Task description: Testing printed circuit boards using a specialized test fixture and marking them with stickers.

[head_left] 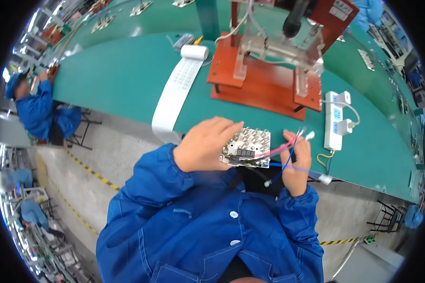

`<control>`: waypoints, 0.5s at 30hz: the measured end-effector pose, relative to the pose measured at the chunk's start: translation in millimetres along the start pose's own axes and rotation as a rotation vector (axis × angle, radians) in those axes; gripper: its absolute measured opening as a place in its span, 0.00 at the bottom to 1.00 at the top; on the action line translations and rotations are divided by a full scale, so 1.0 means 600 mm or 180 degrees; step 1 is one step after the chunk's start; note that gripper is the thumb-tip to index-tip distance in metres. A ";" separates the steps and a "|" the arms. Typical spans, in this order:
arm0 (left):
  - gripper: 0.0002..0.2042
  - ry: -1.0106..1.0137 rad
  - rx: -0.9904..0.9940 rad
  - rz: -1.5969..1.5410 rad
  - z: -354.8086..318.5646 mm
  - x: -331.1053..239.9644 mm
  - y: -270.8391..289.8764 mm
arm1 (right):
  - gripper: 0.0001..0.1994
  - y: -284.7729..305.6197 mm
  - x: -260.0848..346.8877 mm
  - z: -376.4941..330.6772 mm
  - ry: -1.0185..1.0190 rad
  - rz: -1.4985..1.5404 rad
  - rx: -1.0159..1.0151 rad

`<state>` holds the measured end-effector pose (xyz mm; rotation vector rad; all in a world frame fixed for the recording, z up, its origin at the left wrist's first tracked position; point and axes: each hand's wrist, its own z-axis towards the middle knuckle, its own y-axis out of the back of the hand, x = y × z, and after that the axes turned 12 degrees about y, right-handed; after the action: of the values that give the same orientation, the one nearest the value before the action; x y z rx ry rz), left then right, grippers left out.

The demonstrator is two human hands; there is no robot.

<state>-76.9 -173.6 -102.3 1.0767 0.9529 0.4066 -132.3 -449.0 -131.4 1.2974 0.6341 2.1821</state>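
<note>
A white circuit board with a small dark digit display and rows of round parts is held above the table's near edge. My left hand is closed on its left side, thumb side along the upper corner. From the board's lower part, red, blue and black wires run to the right, with white plugs at their ends. My right hand is closed around these wires, its fingers partly hidden behind them. Some loose wire ends stick up past the fingers, and others hang below the hand.
On the green table stands a red fixture with clear plastic parts. A roll of white labels trails a strip toward the near edge. At the right lies a white power strip with plugs. Another person in blue sits at far left.
</note>
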 end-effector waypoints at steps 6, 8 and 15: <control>0.55 0.1490 0.1060 -0.3220 -0.128 0.095 0.116 | 0.12 -0.003 -0.002 0.020 0.0288 -0.0046 -0.0357; 0.56 0.1604 0.0489 -0.4074 -0.161 0.124 0.145 | 0.11 -0.008 -0.004 0.021 0.0343 -0.0204 -0.0305; 0.31 0.2466 -0.1455 -0.2288 -0.025 0.251 0.237 | 0.10 -0.015 0.006 0.006 0.0383 -0.0462 -0.0614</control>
<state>16.2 3.6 -47.8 0.0851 1.7407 0.4102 -128.6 -439.5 -133.0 0.9968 0.5309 2.1538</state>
